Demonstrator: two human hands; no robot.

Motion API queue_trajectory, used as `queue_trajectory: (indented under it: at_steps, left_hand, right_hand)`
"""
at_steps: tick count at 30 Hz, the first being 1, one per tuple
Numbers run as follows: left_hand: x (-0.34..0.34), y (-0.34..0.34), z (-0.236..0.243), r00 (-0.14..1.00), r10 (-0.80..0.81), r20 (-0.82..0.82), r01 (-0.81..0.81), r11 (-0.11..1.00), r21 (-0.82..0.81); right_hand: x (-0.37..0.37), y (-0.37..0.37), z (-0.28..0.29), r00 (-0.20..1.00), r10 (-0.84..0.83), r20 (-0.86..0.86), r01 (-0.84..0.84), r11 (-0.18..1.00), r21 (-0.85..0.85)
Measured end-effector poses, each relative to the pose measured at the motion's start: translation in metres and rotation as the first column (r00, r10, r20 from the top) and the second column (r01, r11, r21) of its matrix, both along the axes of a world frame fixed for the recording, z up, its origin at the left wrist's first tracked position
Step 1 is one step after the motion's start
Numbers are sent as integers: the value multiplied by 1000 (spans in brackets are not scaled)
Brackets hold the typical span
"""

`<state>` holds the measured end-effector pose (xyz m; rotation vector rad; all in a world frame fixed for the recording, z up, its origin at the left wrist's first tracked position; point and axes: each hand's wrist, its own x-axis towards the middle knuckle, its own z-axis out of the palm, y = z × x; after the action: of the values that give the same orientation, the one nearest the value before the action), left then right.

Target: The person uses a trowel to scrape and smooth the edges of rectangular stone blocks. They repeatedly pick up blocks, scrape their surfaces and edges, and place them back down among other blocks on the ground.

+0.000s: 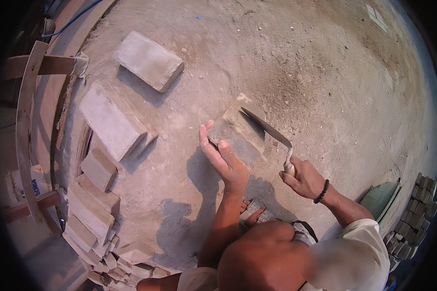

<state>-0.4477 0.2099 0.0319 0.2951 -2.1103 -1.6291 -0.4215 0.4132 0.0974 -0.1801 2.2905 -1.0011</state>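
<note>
A grey block (pixel 233 127) lies on the dusty ground ahead of me, its top partly hidden by a trowel. The trowel (pixel 272 130) has a dark pointed blade, a bent neck and a light handle. My right hand (pixel 304 178) is wrapped round that handle, holding the blade over the right part of the block. At the block's left end is my left hand (pixel 226 159), thumb and fingers apart, the palm turned toward the block. Whether the fingers press on it I cannot tell.
One pale block (pixel 148 60) lies at the upper left, and stacked blocks (pixel 114 119) stand below it. Several more blocks (pixel 90 208) are piled lower left. A wooden frame (pixel 29 121) runs along the left edge. A green sheet (pixel 381 200) and stacked grey pieces (pixel 415 213) are at right. My foot (pixel 253 212) is below.
</note>
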Motion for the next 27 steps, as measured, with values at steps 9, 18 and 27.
queue_trajectory:
  at_steps: [9,18,27]
  left_hand:
    - [2,-1,-2,1000,-17,-9,18,991,132]
    - [27,-29,-16,986,42,159,-78,971,228]
    - [39,-45,-28,978,53,201,-121,931,345]
  right_hand:
    - [3,-8,-11,997,-69,-32,65,990,-127]
    - [20,-24,-24,982,132,-134,-158,966,-205]
    - [-8,-43,-5,974,145,-172,-161,984,-80]
